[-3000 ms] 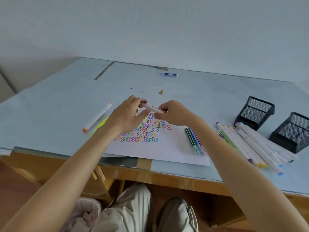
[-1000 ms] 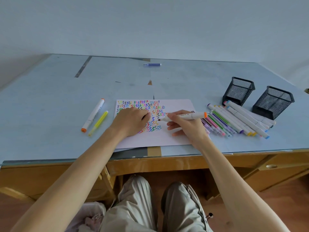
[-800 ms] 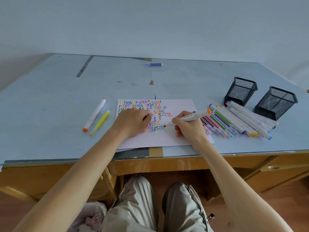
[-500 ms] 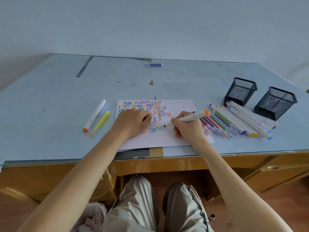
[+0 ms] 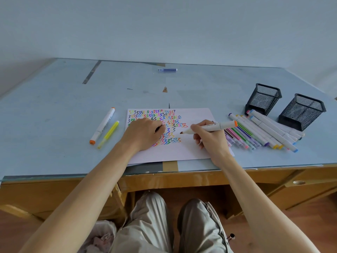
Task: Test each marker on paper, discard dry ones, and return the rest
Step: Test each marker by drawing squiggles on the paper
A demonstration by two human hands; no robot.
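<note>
Marker pile [image 5: 260, 133] right of paper [image 5: 191, 143]; mesh cups [image 5: 262, 99] behind.

A: Where is the bench [image 5: 54, 110] open?
B: Rear and left-front, save a blue pen [image 5: 167, 70] near the far edge.
A: And the obstacles?
B: Two mesh holders [image 5: 262, 99] and the marker row [image 5: 259, 132] crowd the right (two loose markers [image 5: 104, 127] lie left of the paper [image 5: 197, 115]).

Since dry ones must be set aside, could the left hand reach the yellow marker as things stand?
Probably yes: the left hand rests on the paper, and the yellow marker lies just left with bare desk between.
</note>
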